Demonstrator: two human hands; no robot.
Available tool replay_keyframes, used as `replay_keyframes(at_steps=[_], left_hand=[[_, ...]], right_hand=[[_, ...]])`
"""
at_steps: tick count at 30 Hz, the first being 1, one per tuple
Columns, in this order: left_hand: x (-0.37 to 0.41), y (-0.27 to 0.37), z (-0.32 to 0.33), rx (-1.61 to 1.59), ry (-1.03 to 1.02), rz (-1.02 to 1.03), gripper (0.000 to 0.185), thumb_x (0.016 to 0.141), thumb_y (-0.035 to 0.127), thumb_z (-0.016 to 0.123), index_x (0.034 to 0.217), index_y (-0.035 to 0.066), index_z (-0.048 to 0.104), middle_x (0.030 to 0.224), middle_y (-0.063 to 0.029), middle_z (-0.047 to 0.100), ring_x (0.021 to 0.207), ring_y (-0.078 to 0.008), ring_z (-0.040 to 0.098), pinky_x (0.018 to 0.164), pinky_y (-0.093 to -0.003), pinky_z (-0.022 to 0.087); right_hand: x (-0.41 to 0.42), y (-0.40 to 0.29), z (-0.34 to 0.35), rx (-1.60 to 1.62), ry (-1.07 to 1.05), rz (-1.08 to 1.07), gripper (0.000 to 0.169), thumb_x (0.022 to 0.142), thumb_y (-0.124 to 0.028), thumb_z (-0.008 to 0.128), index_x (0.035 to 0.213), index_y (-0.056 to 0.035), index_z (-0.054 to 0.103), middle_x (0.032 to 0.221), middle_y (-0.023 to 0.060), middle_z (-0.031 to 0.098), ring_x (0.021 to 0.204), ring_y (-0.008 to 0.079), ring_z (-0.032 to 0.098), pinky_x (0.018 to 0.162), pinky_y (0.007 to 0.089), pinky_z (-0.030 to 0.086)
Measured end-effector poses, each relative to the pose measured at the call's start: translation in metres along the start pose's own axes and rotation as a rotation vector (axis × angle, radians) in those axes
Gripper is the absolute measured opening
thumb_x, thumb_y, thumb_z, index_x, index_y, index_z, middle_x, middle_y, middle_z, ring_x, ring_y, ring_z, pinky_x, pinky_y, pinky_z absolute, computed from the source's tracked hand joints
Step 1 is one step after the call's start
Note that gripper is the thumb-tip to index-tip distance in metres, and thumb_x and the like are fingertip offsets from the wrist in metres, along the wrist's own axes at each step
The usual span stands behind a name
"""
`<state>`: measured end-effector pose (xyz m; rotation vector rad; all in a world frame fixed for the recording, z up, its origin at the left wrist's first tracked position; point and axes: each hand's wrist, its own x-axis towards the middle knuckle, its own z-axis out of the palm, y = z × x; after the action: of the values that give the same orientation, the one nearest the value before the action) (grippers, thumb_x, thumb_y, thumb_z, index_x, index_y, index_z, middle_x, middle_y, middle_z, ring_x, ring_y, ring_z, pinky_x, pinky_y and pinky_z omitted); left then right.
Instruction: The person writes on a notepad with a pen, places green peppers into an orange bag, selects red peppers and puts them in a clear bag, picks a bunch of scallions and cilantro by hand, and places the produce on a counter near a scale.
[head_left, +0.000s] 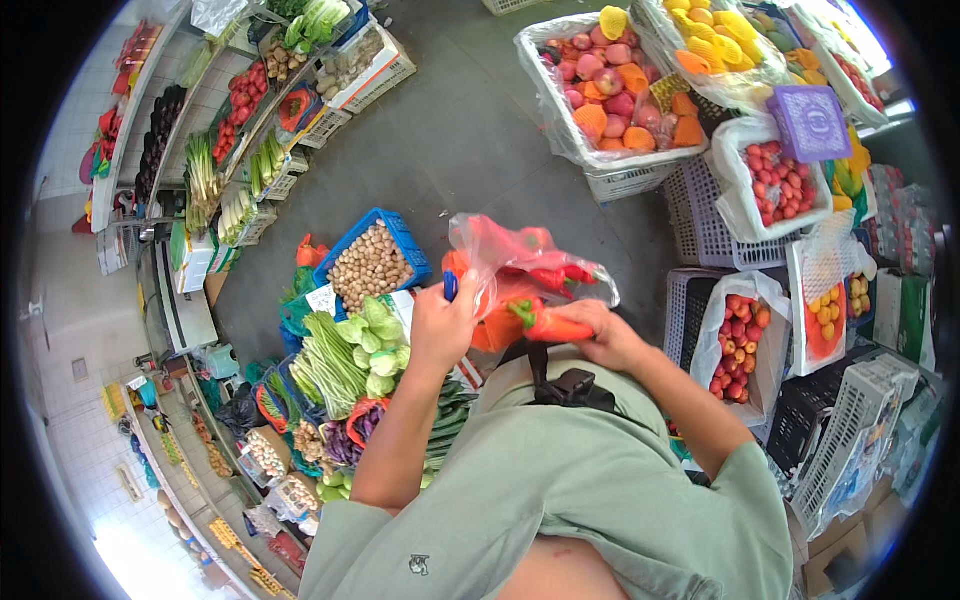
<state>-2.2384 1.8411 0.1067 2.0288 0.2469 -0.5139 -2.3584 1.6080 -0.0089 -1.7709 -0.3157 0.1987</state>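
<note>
My left hand (442, 319) grips the rim of a clear plastic bag (487, 244) and a blue pen or marker (450, 286). Several red peppers (551, 279) lie inside the bag. In my right hand (604, 334) is an orange-red bell pepper (559, 325) with a green stem, close below the bag's side. An orange-red plastic bag or pepper lies behind my hands, partly hidden; which of these it is, I cannot tell.
A blue crate of mushrooms (371, 259) and leafy greens (330, 367) stand at the left. Apples fill a white crate (611, 161) at the upper right, above stacked purple-grey crates (690, 217). Vegetable shelves line the left wall. Grey floor (450, 112) shows ahead.
</note>
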Motion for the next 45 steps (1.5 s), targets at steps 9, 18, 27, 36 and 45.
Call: replay_keyframes(at_steps=[9,18,27,36,45], left_hand=[[0.214,0.115,-0.025,0.231,-0.052,0.071,0.050,0.099,0.035,0.060,0.063,0.000,0.055,0.052,-0.0035,0.051,0.050,-0.0113,0.044,0.049,-0.0348,0.035],[0.442,0.226,-0.062,0.096,0.089,-0.003,0.047,0.099,0.032,0.064,0.064,0.002,0.054,0.059,0.0004,0.053,0.053,-0.0074,0.048,0.048,-0.0277,0.039],[0.676,0.398,-0.065,-0.037,0.000,0.087,0.047,0.099,0.035,0.064,0.064,0.006,0.051,0.059,0.0022,0.049,0.052,-0.0061,0.044,0.048,-0.0264,0.040],[0.895,0.523,0.025,0.287,-0.477,0.213,0.043,0.099,0.030,0.063,0.065,0.005,0.053,0.055,0.0035,0.049,0.052,-0.0063,0.046,0.047,-0.0276,0.036],[1.022,0.689,0.166,0.373,-0.839,0.270,0.045,0.102,0.029,0.055,0.064,0.005,0.055,0.054,0.0010,0.055,0.053,-0.0090,0.050,0.054,-0.0284,0.041]], right_hand=[[0.263,0.032,-0.100,-0.261,-0.175,0.457,0.044,0.088,-0.024,0.065,0.129,-0.0104,0.059,0.108,0.0171,0.070,0.100,0.0358,0.066,0.090,0.0456,0.050],[0.553,0.116,-0.185,-0.836,-0.121,0.002,0.061,0.091,-0.026,0.059,0.146,-0.0077,0.043,0.142,0.0163,0.051,0.135,0.0328,0.045,0.107,0.0611,0.034],[0.666,0.141,-0.398,-0.753,0.299,0.143,0.073,0.084,-0.050,0.070,0.138,-0.0058,0.048,0.124,0.0179,0.060,0.105,0.0311,0.064,0.089,0.0403,0.051],[0.721,0.148,-0.521,-0.887,0.477,0.669,0.012,0.083,-0.005,0.060,0.095,-0.0050,0.061,0.097,0.0135,0.059,0.077,0.0322,0.067,0.065,0.0419,0.055],[0.758,0.116,-0.719,-0.823,1.274,0.535,0.015,0.082,0.000,0.068,0.096,-0.0040,0.072,0.106,0.0096,0.066,0.098,0.0283,0.057,0.087,0.0360,0.047]])
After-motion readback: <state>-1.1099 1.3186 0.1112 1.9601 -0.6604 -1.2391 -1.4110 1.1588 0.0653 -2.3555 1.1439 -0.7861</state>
